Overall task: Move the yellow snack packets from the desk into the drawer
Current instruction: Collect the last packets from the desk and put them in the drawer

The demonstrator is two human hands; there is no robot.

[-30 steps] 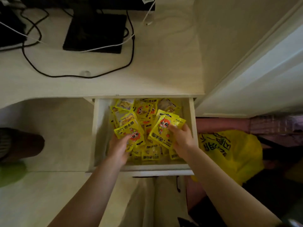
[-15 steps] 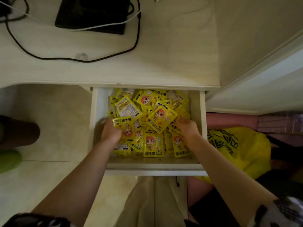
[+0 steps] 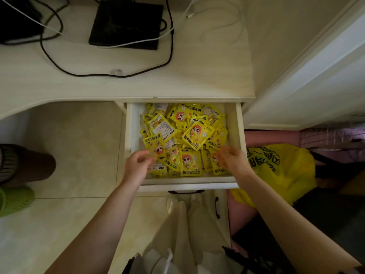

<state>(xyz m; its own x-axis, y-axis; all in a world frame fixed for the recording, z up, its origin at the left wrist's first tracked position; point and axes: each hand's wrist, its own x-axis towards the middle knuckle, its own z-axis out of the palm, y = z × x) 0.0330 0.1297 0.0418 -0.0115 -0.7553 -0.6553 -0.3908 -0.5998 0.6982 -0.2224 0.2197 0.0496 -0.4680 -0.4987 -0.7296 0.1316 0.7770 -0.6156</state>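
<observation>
The white drawer (image 3: 187,184) under the desk (image 3: 197,76) stands pulled out. Several yellow snack packets (image 3: 194,133) with a cartoon face fill it in a loose pile. My left hand (image 3: 137,166) hovers over the drawer's near left corner, its loosely curled fingers just above a packet (image 3: 156,148). Over the near right corner is my right hand (image 3: 234,161), blurred, with relaxed fingers above the packets. Neither hand holds a packet. No packet lies on the visible desk top.
A black flat base (image 3: 126,24) sits on the desk with a black cable (image 3: 110,75) and a white cable (image 3: 138,41) looping round it. A yellow plastic bag (image 3: 280,171) lies right of the drawer. A green slipper (image 3: 13,200) rests on the tiled floor at left.
Both hands have drawn back from the middle of the pile toward the drawer's near end. The packets they were holding or pushing now lie loose in the drawer.
</observation>
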